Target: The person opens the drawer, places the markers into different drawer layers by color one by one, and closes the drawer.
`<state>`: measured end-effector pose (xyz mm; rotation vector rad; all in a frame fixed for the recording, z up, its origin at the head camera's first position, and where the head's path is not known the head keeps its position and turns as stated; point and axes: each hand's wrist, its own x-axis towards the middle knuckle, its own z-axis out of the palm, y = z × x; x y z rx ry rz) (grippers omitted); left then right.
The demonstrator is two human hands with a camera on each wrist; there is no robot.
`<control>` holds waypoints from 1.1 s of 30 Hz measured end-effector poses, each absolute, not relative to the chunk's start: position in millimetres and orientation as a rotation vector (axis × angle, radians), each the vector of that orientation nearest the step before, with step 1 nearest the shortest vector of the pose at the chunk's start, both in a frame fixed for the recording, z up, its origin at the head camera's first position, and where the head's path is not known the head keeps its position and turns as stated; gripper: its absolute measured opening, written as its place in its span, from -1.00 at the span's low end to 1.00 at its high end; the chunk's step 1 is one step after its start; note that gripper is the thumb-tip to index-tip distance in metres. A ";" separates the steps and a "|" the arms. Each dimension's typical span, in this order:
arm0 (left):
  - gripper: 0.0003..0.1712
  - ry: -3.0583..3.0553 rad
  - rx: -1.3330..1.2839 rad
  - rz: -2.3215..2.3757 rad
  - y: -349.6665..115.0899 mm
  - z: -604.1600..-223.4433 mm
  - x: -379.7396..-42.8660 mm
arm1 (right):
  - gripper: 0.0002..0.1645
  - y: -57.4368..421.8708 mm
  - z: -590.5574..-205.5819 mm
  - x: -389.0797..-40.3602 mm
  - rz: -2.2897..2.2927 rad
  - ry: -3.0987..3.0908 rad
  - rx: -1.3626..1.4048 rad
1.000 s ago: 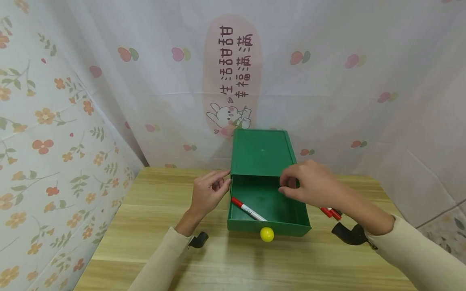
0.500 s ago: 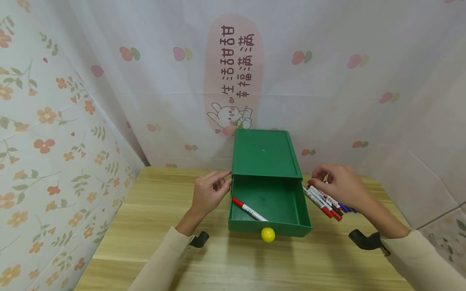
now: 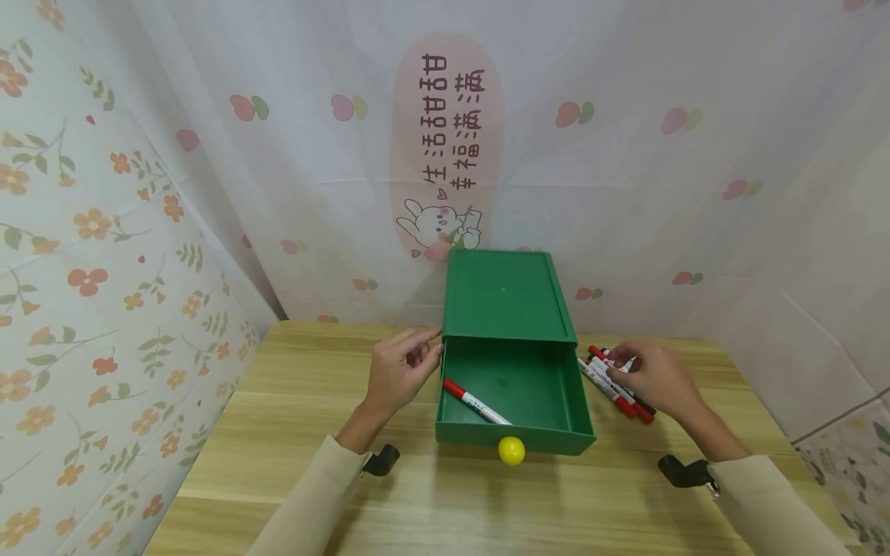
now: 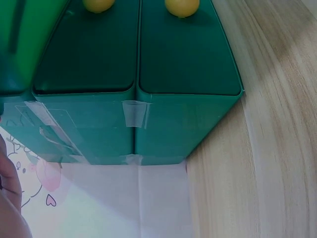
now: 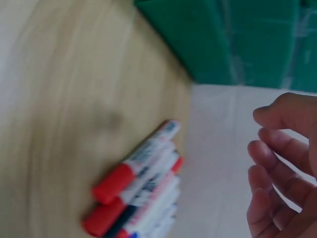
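Note:
A green drawer unit (image 3: 507,297) stands against the back curtain, its top drawer (image 3: 524,386) pulled out by a yellow knob (image 3: 511,450). Inside the drawer lies a red-capped marker (image 3: 477,402), slanting along the left front corner. With index finger and thumb tips, my left hand (image 3: 399,374) touches the unit's left side; the left wrist view catches only part of it at the edge. My right hand (image 3: 657,378) hovers over several markers (image 3: 606,388) right of the unit. Its fingers are loosely bent, thumb apart, with nothing between them in the right wrist view.
The left wrist view shows lower drawers with yellow knobs (image 4: 182,6), joined by clear tape (image 4: 134,114). A wooden table (image 3: 306,401) runs in front and to both sides. A printed curtain (image 3: 313,193) hangs behind. Black camera mounts (image 3: 684,471) stick out from the wrists.
My right hand has moved from above the drawer to the right, then down over the marker pile. My left hand stays at the unit's side, and the marker inside has not shifted.

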<state>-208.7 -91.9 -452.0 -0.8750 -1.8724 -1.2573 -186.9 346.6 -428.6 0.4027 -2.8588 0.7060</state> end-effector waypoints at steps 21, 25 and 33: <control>-0.70 -1.893 -0.855 -1.262 -91.5 -452.0 -206.8 | -0.70 360.1 -502.7 -188.4 0.641 -2.939 0.138; -0.71 -1.904 -0.849 -1.267 -92.1 -452.3 -206.3 | -0.64 358.3 -505.1 -186.2 0.605 -2.945 0.102; -0.70 -1.878 -0.863 -1.285 -91.1 -452.8 -207.0 | -0.67 358.3 -508.5 -186.5 0.607 -2.937 0.093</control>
